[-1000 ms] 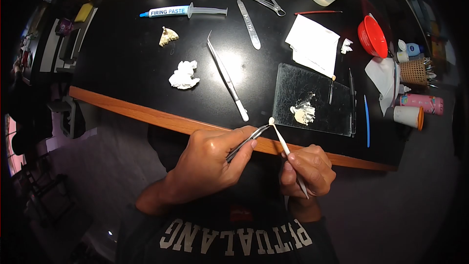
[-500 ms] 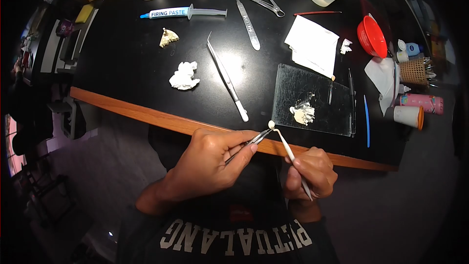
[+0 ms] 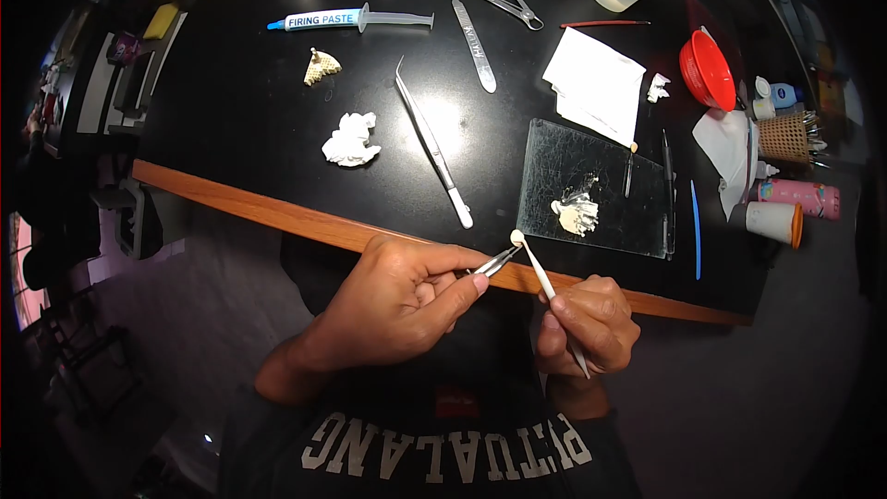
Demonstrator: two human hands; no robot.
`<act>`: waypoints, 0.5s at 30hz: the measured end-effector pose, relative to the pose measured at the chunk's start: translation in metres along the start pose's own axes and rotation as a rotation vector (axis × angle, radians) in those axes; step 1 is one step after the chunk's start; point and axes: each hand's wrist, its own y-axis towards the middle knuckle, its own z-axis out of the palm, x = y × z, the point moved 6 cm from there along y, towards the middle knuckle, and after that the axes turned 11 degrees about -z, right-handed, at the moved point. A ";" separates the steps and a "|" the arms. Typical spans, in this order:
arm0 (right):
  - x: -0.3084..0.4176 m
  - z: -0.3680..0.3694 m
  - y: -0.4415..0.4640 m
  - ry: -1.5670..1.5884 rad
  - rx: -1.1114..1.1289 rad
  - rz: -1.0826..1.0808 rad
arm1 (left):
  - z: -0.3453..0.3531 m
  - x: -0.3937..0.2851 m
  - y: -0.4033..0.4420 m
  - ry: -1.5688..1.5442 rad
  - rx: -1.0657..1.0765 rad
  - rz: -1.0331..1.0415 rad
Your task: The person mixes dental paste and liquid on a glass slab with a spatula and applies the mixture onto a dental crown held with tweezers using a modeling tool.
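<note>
Two-handed, seemingly unfinished: grips silver metal tweezers (image 3: 496, 264) bearing round cream piece (image 3: 517, 237) in left hand (image 3: 399, 298), slim white tool (image 3: 543, 281) in right hand (image 3: 594, 326); leaves smeared ivory paste (image 3: 579, 219), piece's two o'clock.

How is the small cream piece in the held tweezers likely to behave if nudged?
Being small, the cream piece is probably light. Gripped only by the tips of the held tweezers, it may twist or slip. Its rounded outline suggests possible rolling if dropped.
</note>
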 end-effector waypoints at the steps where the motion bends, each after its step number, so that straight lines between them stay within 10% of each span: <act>1: 0.000 0.000 0.000 -0.001 0.000 -0.002 | 0.000 0.000 0.000 0.001 0.000 0.003; 15: 0.000 -0.002 -0.004 -0.002 -0.019 -0.006 | 0.000 0.002 0.001 0.020 -0.020 0.036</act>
